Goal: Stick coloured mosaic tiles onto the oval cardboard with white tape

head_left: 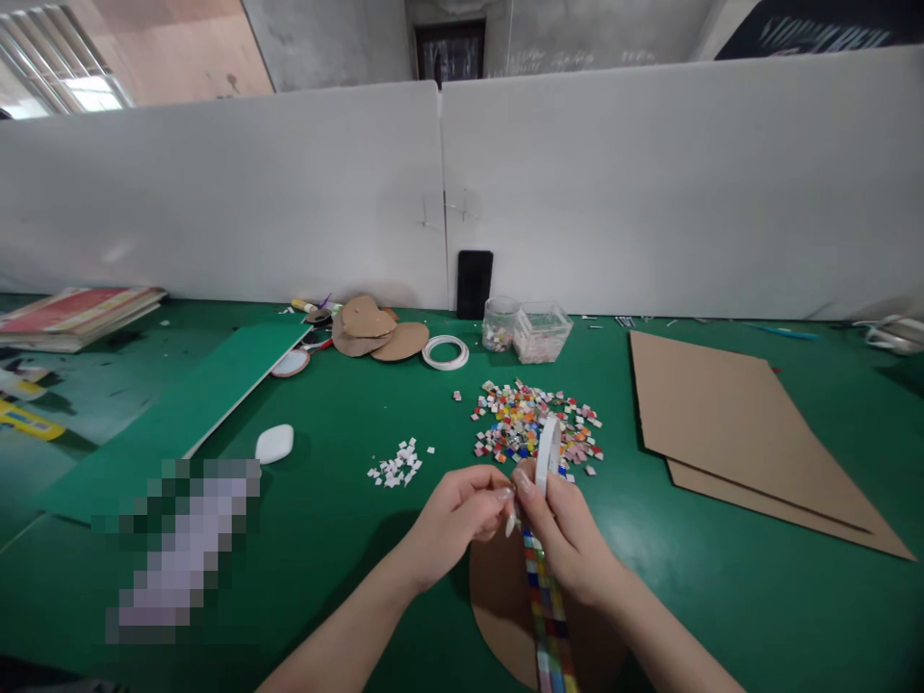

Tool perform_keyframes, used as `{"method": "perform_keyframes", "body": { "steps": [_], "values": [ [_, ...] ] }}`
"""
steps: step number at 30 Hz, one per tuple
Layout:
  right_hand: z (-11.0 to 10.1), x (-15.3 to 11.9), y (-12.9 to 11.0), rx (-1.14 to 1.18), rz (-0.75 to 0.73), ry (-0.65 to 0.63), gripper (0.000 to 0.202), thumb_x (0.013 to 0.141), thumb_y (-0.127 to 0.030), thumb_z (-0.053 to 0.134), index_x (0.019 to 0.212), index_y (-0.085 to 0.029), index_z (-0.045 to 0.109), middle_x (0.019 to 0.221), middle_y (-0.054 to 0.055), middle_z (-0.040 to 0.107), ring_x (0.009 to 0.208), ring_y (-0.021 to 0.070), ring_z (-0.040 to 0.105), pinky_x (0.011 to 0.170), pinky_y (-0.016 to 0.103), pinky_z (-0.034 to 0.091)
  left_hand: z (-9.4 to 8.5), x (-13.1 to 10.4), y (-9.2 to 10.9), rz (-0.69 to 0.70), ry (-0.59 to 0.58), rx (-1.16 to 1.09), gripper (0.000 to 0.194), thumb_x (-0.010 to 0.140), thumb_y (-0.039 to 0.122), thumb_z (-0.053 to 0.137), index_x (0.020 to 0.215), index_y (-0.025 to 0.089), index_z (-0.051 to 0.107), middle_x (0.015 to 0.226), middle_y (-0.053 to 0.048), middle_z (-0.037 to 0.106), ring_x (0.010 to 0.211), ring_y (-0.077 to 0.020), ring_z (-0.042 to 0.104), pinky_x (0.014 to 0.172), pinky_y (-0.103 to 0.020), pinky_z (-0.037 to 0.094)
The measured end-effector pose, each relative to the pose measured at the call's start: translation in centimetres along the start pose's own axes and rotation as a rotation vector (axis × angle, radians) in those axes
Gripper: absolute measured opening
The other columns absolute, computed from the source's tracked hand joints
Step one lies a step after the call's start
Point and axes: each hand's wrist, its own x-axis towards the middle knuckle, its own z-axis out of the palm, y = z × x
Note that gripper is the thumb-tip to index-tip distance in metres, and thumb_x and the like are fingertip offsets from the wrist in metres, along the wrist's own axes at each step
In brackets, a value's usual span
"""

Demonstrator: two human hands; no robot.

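My right hand (570, 539) grips a narrow strip covered with small coloured mosaic tiles (543, 597). The strip's upper end curls into a white loop (549, 452) above the fingers, and its tiled length hangs down towards me. My left hand (466, 515) is closed in a pinch right beside the strip, its fingertips almost meeting my right thumb. A small whitish bit shows below the left fingers; I cannot make out what it is. Under both hands lies a round piece of brown cardboard (498, 606). A loose pile of multicoloured mosaic tiles (512, 414) spreads just beyond.
Left of my hands are white tile pieces (396, 464) and a white rounded case (275, 444). Farther back stand cardboard discs (400, 342), a white ring (446, 353), clear containers (543, 332) and a black phone (474, 284). Cardboard sheets (722, 404) lie right.
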Motion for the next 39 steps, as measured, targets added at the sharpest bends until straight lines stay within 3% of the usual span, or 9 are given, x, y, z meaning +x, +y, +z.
{"method": "perform_keyframes", "body": {
  "steps": [11, 24, 31, 39],
  "values": [
    [-0.4, 0.3, 0.1, -0.184, -0.065, -0.056, 0.025, 0.094, -0.026, 0.031, 0.071, -0.021, 0.04, 0.064, -0.001, 0.045, 0.056, 0.014, 0.041, 0.054, 0.026, 0.03, -0.1, 0.0, 0.0, -0.046, -0.002, -0.034, 0.02, 0.081, 0.022, 0.045, 0.062, 0.015, 0.048, 0.04, 0.011, 0.025, 0.037, -0.0038, 0.017, 0.042, -0.022, 0.014],
    [-1.1, 0.8, -0.3, -0.496, -0.083, -0.24, 0.028, 0.095, -0.028, 0.023, 0.074, -0.021, 0.039, 0.067, 0.001, 0.051, 0.057, 0.0153, 0.047, 0.055, 0.026, 0.032, -2.8, 0.5, -0.1, -0.377, -0.181, -0.146, 0.013, 0.079, 0.021, 0.047, 0.075, 0.012, 0.054, 0.041, 0.012, 0.021, 0.036, -0.0035, 0.009, 0.037, -0.019, 0.006],
    [-1.0, 0.9, -0.4, -0.425, -0.033, -0.257, 0.031, 0.096, -0.033, 0.022, 0.073, -0.021, 0.039, 0.067, 0.0, 0.051, 0.057, 0.0141, 0.045, 0.056, 0.025, 0.032, -3.5, 0.8, -0.4, -0.402, -0.274, -0.246, 0.012, 0.078, 0.016, 0.048, 0.076, 0.009, 0.057, 0.04, 0.012, 0.02, 0.035, -0.0034, 0.006, 0.036, -0.019, 0.006],
    [-1.0, 1.0, -0.3, -0.296, 0.001, -0.222, 0.034, 0.096, -0.034, 0.023, 0.071, -0.02, 0.041, 0.065, -0.001, 0.05, 0.058, 0.0128, 0.044, 0.057, 0.024, 0.032, -3.4, 0.6, 0.0, -0.356, -0.254, -0.178, 0.014, 0.079, 0.021, 0.05, 0.077, 0.009, 0.058, 0.04, 0.012, 0.02, 0.035, -0.0031, 0.007, 0.037, -0.019, 0.006]
  ]
}}
